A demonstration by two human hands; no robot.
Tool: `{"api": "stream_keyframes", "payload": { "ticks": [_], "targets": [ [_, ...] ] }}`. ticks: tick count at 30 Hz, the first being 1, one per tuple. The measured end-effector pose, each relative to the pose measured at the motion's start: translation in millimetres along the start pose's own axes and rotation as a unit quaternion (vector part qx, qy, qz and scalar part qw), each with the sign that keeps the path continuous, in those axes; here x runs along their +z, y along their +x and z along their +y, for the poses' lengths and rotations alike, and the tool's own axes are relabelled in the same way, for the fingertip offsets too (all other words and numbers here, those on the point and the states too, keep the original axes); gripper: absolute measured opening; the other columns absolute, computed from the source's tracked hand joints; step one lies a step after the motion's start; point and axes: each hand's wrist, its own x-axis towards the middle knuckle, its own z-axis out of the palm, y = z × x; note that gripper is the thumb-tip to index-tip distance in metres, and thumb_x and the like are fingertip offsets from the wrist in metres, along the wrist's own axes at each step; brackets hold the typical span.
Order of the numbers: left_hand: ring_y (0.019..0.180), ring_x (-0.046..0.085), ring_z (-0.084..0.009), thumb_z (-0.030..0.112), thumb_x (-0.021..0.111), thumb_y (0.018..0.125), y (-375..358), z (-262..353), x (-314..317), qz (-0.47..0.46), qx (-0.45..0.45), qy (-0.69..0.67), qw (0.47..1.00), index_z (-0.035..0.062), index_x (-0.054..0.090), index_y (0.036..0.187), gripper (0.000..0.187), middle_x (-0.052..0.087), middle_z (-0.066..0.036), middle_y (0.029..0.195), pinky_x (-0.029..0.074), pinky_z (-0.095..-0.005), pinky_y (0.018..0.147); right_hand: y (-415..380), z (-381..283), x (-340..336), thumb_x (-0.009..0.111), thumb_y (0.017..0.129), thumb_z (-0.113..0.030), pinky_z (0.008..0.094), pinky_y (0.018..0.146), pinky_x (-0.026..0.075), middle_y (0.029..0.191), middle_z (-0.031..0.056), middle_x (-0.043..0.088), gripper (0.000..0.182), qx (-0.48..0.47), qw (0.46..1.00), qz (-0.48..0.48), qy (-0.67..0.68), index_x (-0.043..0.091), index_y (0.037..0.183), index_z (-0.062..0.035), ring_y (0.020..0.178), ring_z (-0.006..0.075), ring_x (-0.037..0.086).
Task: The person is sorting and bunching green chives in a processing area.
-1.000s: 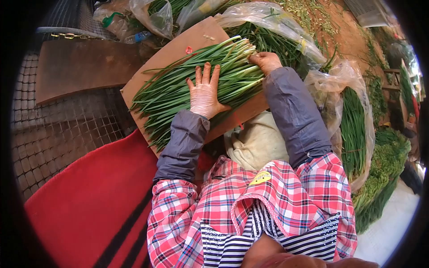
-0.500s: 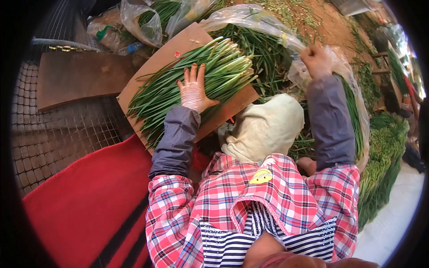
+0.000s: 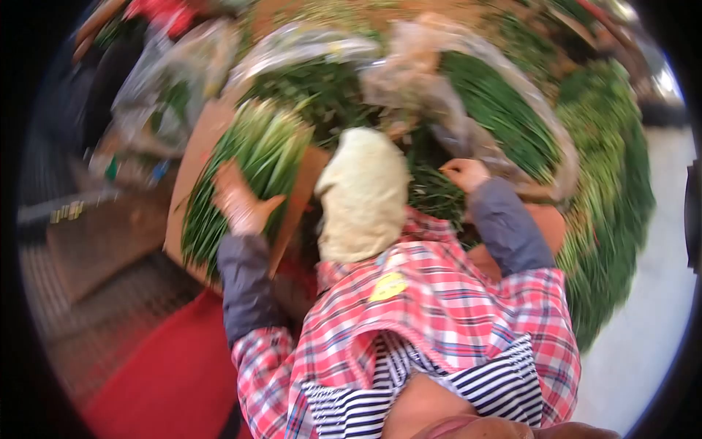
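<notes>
A thick bundle of chives [image 3: 267,135], pale stems pointing away from me, lies on a brown board [image 3: 196,143]. My left hand [image 3: 241,199] rests on its leaves with fingers stretched out and thumb apart. Over to the right, my right hand [image 3: 466,174] is closed, thumb and fingertips together, above loose green leaves [image 3: 431,186]. Whether anything is pinched there is too blurred to make out. Between my hands rises a knee under cream cloth [image 3: 362,197].
Clear plastic wraps more chives [image 3: 501,110] beyond my right hand. A large heap of chives [image 3: 607,197] lies farther right. At the upper left are a plastic bag [image 3: 179,80] and part of another person's arm [image 3: 99,22]. Red cloth [image 3: 168,366] spreads at lower left.
The view has swung right. My right hand has come down and closer to my body, from the plastic to the loose leaves. My left hand stays on the bundle.
</notes>
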Motion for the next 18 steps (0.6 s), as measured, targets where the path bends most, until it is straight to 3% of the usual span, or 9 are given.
{"api": "stream_keyframes", "payload": {
  "ticks": [3, 5, 7, 11, 12, 13, 14, 17, 18],
  "targets": [
    [0.127, 0.024, -0.0363, 0.034, 0.082, 0.050, 3, 10, -10, 0.053, -0.017, -0.015, 0.998, 0.0039, 0.023, 0.134, 0.107, 0.029, -0.019, 0.135, 0.023, -0.0513, 0.099, 12, 12, -18, 0.057, 0.075, -0.021, 0.0351, 0.072, 0.048, 0.087, 0.0110, 0.064, 0.022, -0.059, 0.995, 0.068, -0.033, 0.066, 0.093, -0.0133, 0.081, 0.0270, 0.061],
    [0.124, 0.030, -0.0341, 0.018, 0.076, 0.062, 9, 16, -7, 0.176, 0.118, -0.112, 0.971, 0.0016, 0.030, 0.131, 0.085, 0.034, -0.019, 0.133, 0.024, -0.0438, 0.102, 25, 31, -44, 0.058, 0.073, -0.015, 0.0356, 0.071, 0.048, 0.083, 0.0113, 0.065, 0.019, -0.093, 0.988, 0.120, 0.027, 0.066, 0.090, -0.0123, 0.078, 0.0271, 0.062],
    [0.123, 0.032, -0.0292, 0.007, 0.072, 0.066, 21, 85, -23, 0.145, 0.153, -0.305, 0.929, 0.0021, 0.033, 0.130, 0.075, 0.036, -0.017, 0.131, 0.029, -0.0395, 0.100, 23, 43, -88, 0.062, 0.070, -0.014, 0.0359, 0.075, 0.048, 0.097, 0.0133, 0.062, 0.030, -0.051, 0.984, 0.167, -0.039, 0.062, 0.101, -0.0125, 0.086, 0.0289, 0.060],
    [0.112, 0.045, -0.0262, 0.002, 0.069, 0.066, 21, 222, -29, -0.142, 0.185, -0.493, 0.838, 0.0022, 0.042, 0.123, 0.063, 0.044, -0.014, 0.125, 0.039, -0.0372, 0.092, 28, 62, -150, 0.073, 0.065, -0.020, 0.0388, 0.096, 0.035, 0.128, 0.0163, 0.041, 0.067, -0.044, 0.966, 0.205, -0.148, 0.043, 0.125, -0.0149, 0.115, 0.0324, 0.042],
    [0.107, 0.049, -0.0289, 0.007, 0.070, 0.066, 21, 245, -2, -0.106, 0.320, -0.467, 0.818, 0.0012, 0.047, 0.118, 0.057, 0.049, -0.016, 0.118, 0.038, -0.0373, 0.093, 35, 79, -157, 0.076, 0.062, -0.022, 0.0391, 0.099, 0.033, 0.131, 0.0162, 0.037, 0.076, -0.035, 0.961, 0.207, -0.177, 0.038, 0.128, -0.0152, 0.118, 0.0334, 0.039],
    [0.109, 0.048, -0.0319, 0.014, 0.071, 0.067, 18, 271, 4, -0.168, 0.366, -0.442, 0.802, 0.0010, 0.049, 0.115, 0.054, 0.052, -0.018, 0.114, 0.036, -0.0389, 0.094, 43, 91, -165, 0.078, 0.059, -0.025, 0.0393, 0.101, 0.030, 0.135, 0.0161, 0.033, 0.085, -0.027, 0.956, 0.209, -0.206, 0.034, 0.131, -0.0156, 0.121, 0.0343, 0.035],
    [0.109, 0.047, -0.0344, 0.017, 0.070, 0.067, 10, 291, 18, -0.208, 0.397, -0.431, 0.784, 0.0018, 0.048, 0.116, 0.056, 0.051, -0.020, 0.114, 0.035, -0.0406, 0.095, 49, 95, -175, 0.074, 0.059, -0.048, 0.0346, 0.101, 0.030, 0.130, 0.0158, 0.041, 0.098, 0.008, 0.933, 0.198, -0.300, 0.027, 0.135, -0.0078, 0.121, 0.0289, 0.038],
    [0.110, 0.046, -0.0342, 0.021, 0.069, 0.069, -7, 307, 32, -0.289, 0.460, -0.347, 0.764, 0.0025, 0.047, 0.118, 0.057, 0.049, -0.019, 0.117, 0.037, -0.0373, 0.093, 28, 56, -233, 0.067, 0.060, -0.060, 0.0367, 0.101, 0.030, 0.134, 0.0162, 0.036, 0.100, 0.219, 0.936, 0.140, -0.238, 0.024, 0.136, -0.0101, 0.121, 0.0296, 0.038],
    [0.109, 0.047, -0.0340, 0.022, 0.068, 0.070, -5, 306, 40, -0.347, 0.429, -0.346, 0.759, 0.0036, 0.047, 0.119, 0.056, 0.049, -0.019, 0.117, 0.038, -0.0375, 0.092, 53, 115, -243, 0.062, 0.059, -0.067, 0.0375, 0.101, 0.030, 0.134, 0.0162, 0.036, 0.102, 0.242, 0.949, 0.093, -0.177, 0.024, 0.137, -0.0121, 0.122, 0.0296, 0.037]
  ]
}}
